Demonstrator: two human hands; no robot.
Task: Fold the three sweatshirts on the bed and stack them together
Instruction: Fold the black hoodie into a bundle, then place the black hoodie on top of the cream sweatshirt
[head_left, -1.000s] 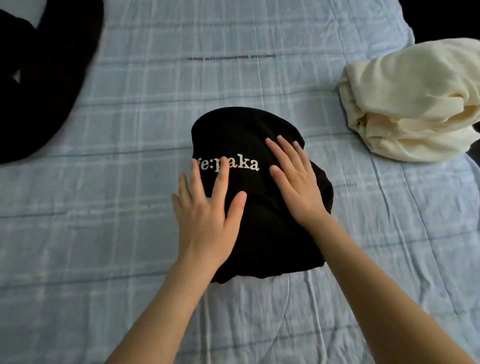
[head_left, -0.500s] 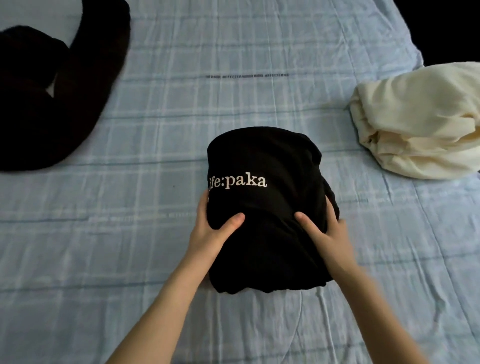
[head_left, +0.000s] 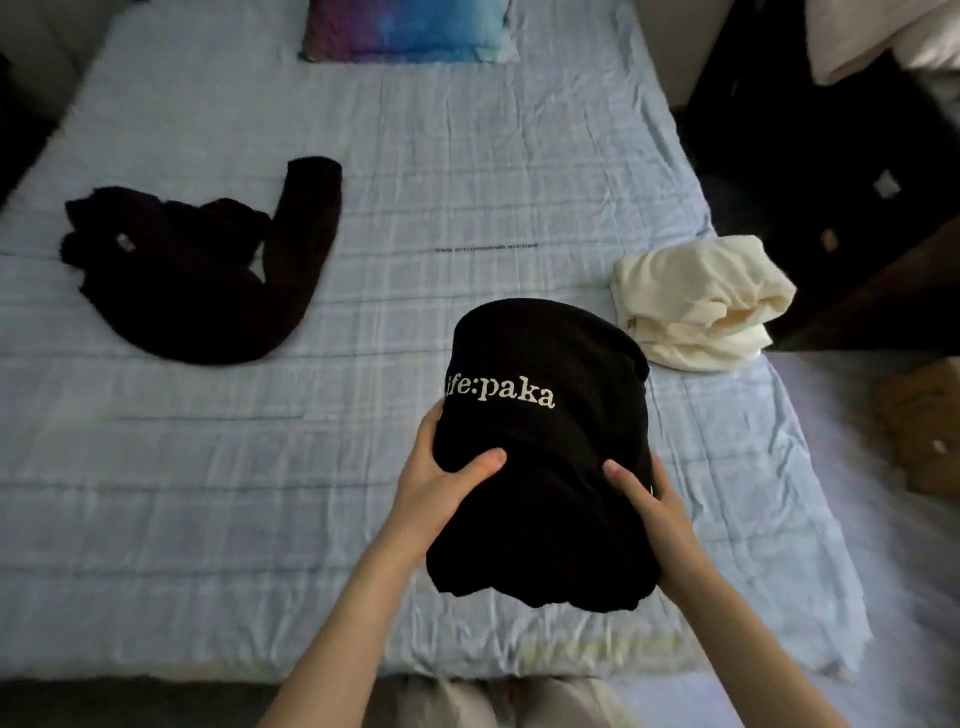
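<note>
A folded black sweatshirt (head_left: 545, 467) with white lettering is lifted off the bed, held between both hands. My left hand (head_left: 441, 478) grips its left side, thumb on top and fingers underneath. My right hand (head_left: 652, 506) grips its right side the same way. A folded cream sweatshirt (head_left: 701, 304) lies at the bed's right edge, just beyond the black one. An unfolded dark sweatshirt (head_left: 197, 275) is crumpled on the left of the bed, one sleeve stretched up.
The bed (head_left: 415, 182) has a pale blue checked cover. A blue and purple pillow (head_left: 405, 28) lies at its head. Dark furniture (head_left: 831, 171) stands right of the bed, and brown things (head_left: 919, 431) lie on the floor there.
My hands went from pressing flat on the black sweatshirt to gripping its sides, then raised it off the bed. The view has pulled back and now takes in the whole bed.
</note>
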